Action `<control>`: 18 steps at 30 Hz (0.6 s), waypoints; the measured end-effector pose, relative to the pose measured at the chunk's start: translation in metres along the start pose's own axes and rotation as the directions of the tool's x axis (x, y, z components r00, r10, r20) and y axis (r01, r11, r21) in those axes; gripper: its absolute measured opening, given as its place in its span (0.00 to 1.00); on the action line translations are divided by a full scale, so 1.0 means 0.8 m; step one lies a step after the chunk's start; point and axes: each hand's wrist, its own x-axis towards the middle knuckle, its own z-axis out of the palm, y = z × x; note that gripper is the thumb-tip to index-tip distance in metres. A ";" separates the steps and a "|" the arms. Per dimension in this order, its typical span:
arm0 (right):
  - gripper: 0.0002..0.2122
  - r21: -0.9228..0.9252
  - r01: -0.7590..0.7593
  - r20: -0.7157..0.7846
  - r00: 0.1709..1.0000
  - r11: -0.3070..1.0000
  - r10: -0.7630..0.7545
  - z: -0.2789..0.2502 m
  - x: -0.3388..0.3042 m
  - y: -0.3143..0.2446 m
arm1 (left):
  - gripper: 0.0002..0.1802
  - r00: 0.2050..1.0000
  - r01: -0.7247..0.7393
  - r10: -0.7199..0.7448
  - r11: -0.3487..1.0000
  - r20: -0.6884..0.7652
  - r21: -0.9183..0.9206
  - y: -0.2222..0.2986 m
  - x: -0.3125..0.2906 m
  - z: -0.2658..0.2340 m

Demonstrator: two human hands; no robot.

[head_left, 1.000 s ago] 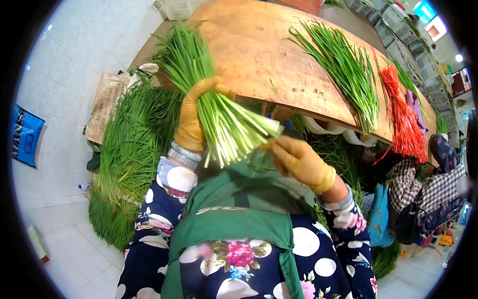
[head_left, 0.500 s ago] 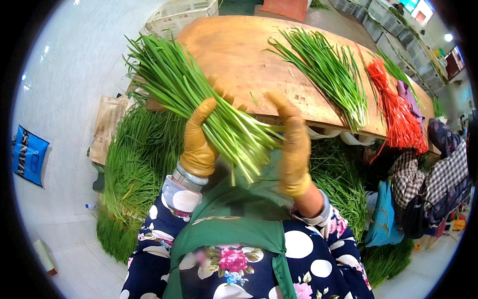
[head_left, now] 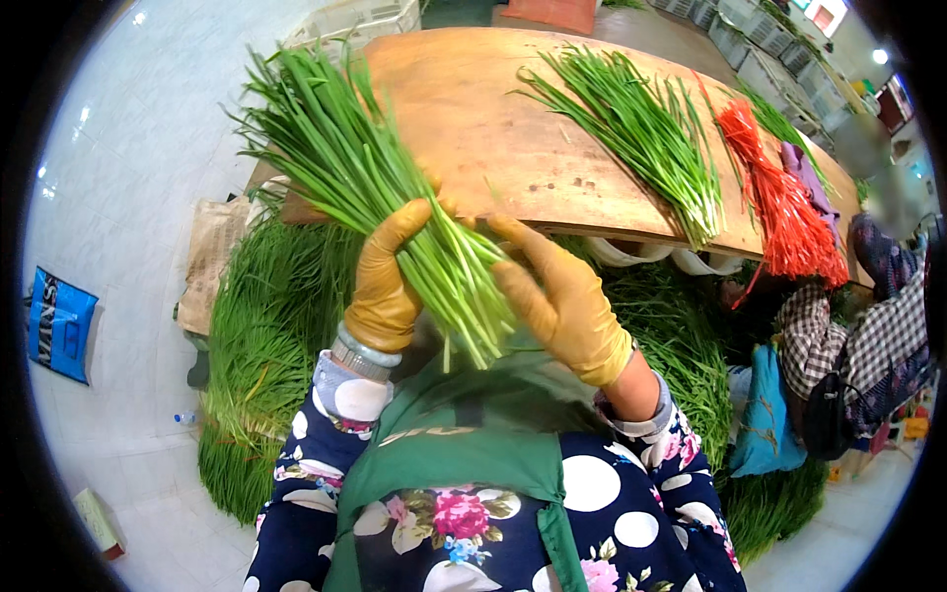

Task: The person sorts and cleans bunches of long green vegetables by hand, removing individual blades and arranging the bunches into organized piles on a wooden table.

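The left hand (head_left: pixel 388 281) grasps a bunch of garlic chives (head_left: pixel 340 143) before the near edge of the table (head_left: pixel 464 118); the right hand (head_left: pixel 567 306), fingers parted, is at its stem ends. Beneath, white tubs (head_left: pixel 617 253), contents hidden. Far left, a white crate (head_left: pixel 380 20); far right, stacked crates (head_left: pixel 764 79), contents unclear.

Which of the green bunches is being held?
The raised bunch: the left hand grips it, its pale ends beside the right hand. The tabletop bunch, just left of the red strings, lies on the table with no hand on it.

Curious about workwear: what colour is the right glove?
The glove is mustard yellow, clearest in the head view.
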 end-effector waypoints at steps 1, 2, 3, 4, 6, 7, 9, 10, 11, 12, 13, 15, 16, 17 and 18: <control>0.22 -0.129 0.054 0.044 0.998 0.990 -0.048 -0.008 0.001 0.001 | 0.20 1.000 0.014 -0.012 0.997 -0.022 0.078 -0.005 0.000 -0.002; 0.24 -0.258 0.062 0.091 0.995 0.964 -0.039 -0.021 0.001 -0.008 | 0.21 0.999 0.035 -0.033 0.990 -0.019 0.138 -0.013 0.004 0.003; 0.26 -0.362 0.080 0.147 0.989 0.929 -0.028 -0.026 0.002 -0.015 | 0.22 0.997 0.061 -0.055 0.992 -0.058 0.113 -0.016 0.000 0.012; 0.27 -0.447 0.071 0.207 0.978 0.892 0.025 -0.018 0.005 -0.034 | 0.24 0.996 0.084 -0.079 0.990 -0.049 0.117 -0.007 -0.010 0.004; 0.26 -0.430 0.010 0.183 0.980 0.903 0.077 -0.006 -0.008 -0.023 | 0.26 0.998 0.062 -0.062 0.998 0.027 0.011 -0.010 -0.014 0.007; 0.25 -0.430 0.031 0.170 0.984 0.902 0.047 -0.007 -0.014 -0.015 | 0.29 0.984 0.153 -0.147 0.986 0.097 -0.059 -0.007 -0.011 -0.012; 0.25 -0.463 0.111 0.148 0.988 0.879 -0.047 -0.009 -0.029 0.008 | 0.32 0.990 0.013 0.003 0.994 0.143 -0.111 -0.026 -0.003 -0.007; 0.24 -0.498 0.160 0.146 0.984 0.852 -0.099 -0.011 -0.034 0.011 | 0.32 0.987 -0.005 0.021 0.995 0.160 -0.100 -0.026 -0.003 -0.004; 0.22 -0.508 0.136 0.138 0.988 0.850 -0.076 -0.013 -0.038 0.010 | 0.31 0.969 0.039 -0.009 0.993 0.246 -0.114 -0.028 0.000 -0.006; 0.20 -0.518 0.114 0.132 0.990 0.848 -0.053 -0.016 -0.039 0.008 | 0.31 0.961 0.052 -0.021 0.993 0.275 -0.106 -0.032 0.003 -0.010; 0.14 -0.448 0.087 0.130 0.991 0.890 -0.032 -0.019 -0.037 0.003 | 0.32 0.949 0.077 -0.033 0.989 0.313 -0.130 -0.034 0.002 -0.008; 0.10 -0.365 0.036 0.192 0.981 0.930 0.037 -0.022 -0.038 0.007 | 0.32 0.937 0.122 -0.048 0.974 0.347 -0.194 -0.036 -0.002 -0.012; 0.10 -0.328 0.018 0.234 0.970 0.944 0.062 -0.022 -0.037 0.009 | 0.32 0.923 0.162 -0.078 0.967 0.377 -0.199 -0.036 -0.002 -0.012; 0.10 -0.250 -0.031 0.266 0.959 0.968 0.100 -0.024 -0.038 0.008 | 0.31 0.919 0.172 -0.070 0.956 0.387 -0.236 -0.036 -0.001 -0.022; 0.11 -0.200 -0.038 0.268 0.959 0.979 0.092 -0.028 -0.039 0.005 | 0.30 0.916 0.181 -0.061 0.945 0.397 -0.274 -0.037 0.002 -0.029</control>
